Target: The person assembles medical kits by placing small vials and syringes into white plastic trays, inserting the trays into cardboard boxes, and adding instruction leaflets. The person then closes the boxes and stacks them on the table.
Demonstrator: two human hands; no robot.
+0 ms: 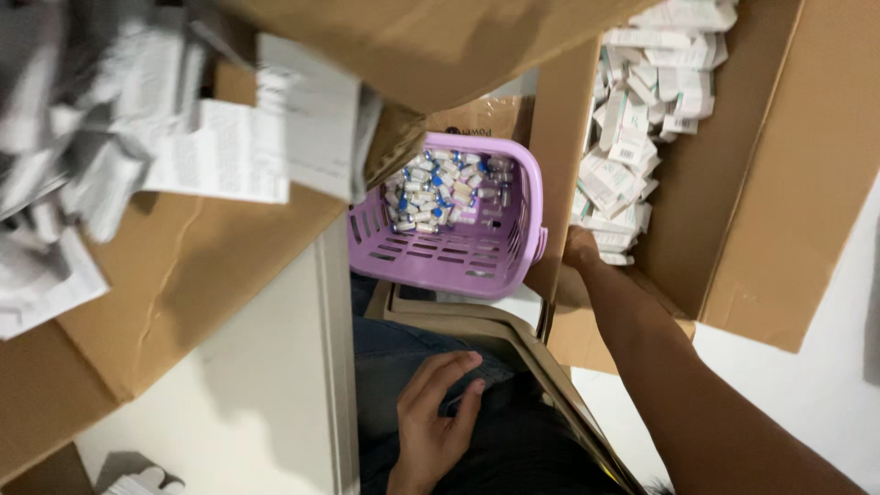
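White floor crowded with cardboard: my right hand [579, 249] digs into the carton of small white boxes [632, 137] at 2 o'clock, grip hidden, left hand [431, 417] resting open, empty on my lap at 6, lilac basket of vials [458, 247] between for easy reach.

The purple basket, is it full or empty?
Partly full. The purple basket holds a pile of small vials heaped at one end, while the rest of its slotted inside is bare.
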